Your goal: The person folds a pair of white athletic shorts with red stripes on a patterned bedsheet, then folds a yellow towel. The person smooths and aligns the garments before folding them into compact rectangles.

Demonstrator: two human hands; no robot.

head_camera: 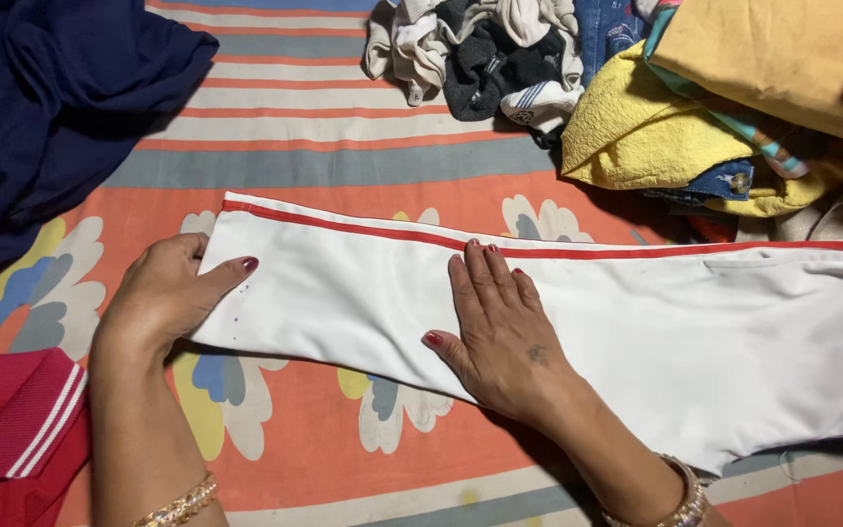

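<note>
Smoothing is what I judge the step to be: the white trousers [636,322] lie flat across the striped, flowered bedsheet [343,166], one long leg laid out with a thin red stripe along its far edge. I take the trousers as my landmark.

My right hand [500,332] lies palm down on the middle of the leg, fingers straight and together, pressing the cloth and gripping nothing. My left hand [173,293] is at the leg's hem end; its thumb lies on top of the fabric and the fingers curl under the edge, so I read it as pinching the hem lightly, though the fingertips are hidden beneath the cloth.

Beyond the trousers' far edge sits a heap of mixed laundry [500,59] with a yellow garment [636,137] beside it. Off past the hem end, further away, lies a dark blue garment [41,107]. Near the hem end on my own side, a red garment with white stripes [12,429] shows at the corner.

In my judgement the leg is flattened but not yet folded. The next move would call for keeping the right palm as an anchor at the middle while the left lifts the hem and carries it over, edges matched along the red stripe.
</note>
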